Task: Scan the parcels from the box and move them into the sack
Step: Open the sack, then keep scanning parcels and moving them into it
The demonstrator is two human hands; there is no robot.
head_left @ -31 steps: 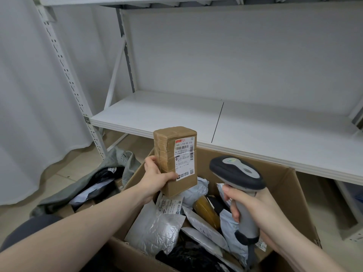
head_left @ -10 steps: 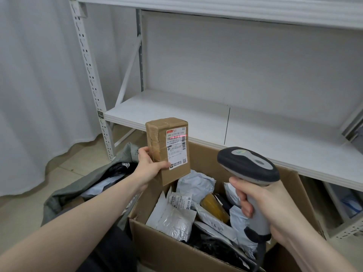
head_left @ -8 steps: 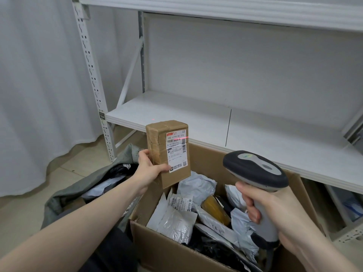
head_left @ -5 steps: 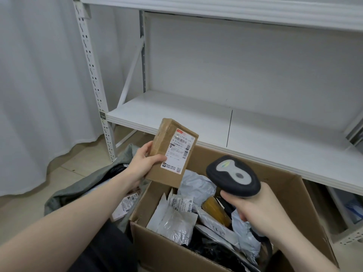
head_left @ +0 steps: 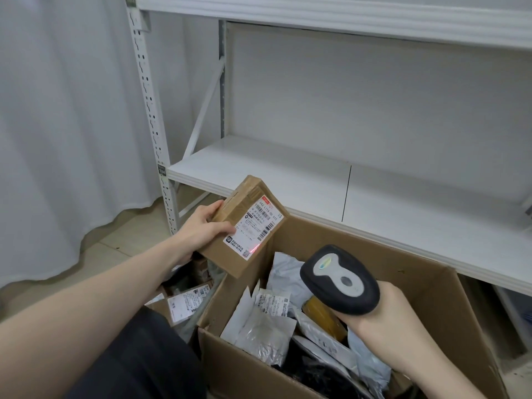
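My left hand [head_left: 201, 226] grips a small brown cardboard parcel [head_left: 244, 226] with a white shipping label, tilted to the right above the left rim of the open cardboard box [head_left: 426, 286]. A red scan line glows near the label's lower corner. My right hand [head_left: 383, 321] grips a black and grey barcode scanner [head_left: 339, 280] over the box, its head turned toward the parcel. The box holds several grey, silver and white mailer bags and a yellow-brown parcel. The sack [head_left: 187, 300] lies on the floor left of the box, mostly hidden by my left arm, with labelled parcels showing inside.
A white metal shelf unit [head_left: 288, 174] stands right behind the box, its lower shelf bare. A white curtain [head_left: 63, 125] hangs at the left. Tan floor shows between curtain and sack. My dark-clothed leg fills the bottom middle.
The parcel has tilted from upright to slanted and dropped lower toward the sack side. The scanner has swung down and left, its head now seen from above.
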